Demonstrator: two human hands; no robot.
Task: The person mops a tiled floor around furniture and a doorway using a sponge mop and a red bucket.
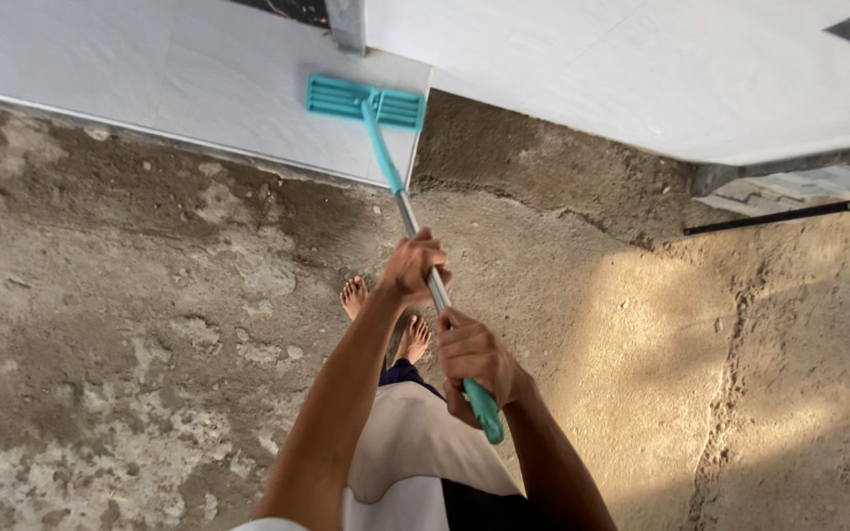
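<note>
I hold a long mop with both hands. Its teal flat head rests on a white tiled surface ahead of me. The metal pole runs back toward me and ends in a teal grip. My left hand is closed around the pole higher up. My right hand grips the pole lower down, just above the teal end. My bare feet stand on rough concrete below the hands.
Rough, patchy concrete ground spreads around me, sunlit at the right. A second white tiled slab lies at the upper right, with a dirt gap between the two slabs. A dark strip lies at the right.
</note>
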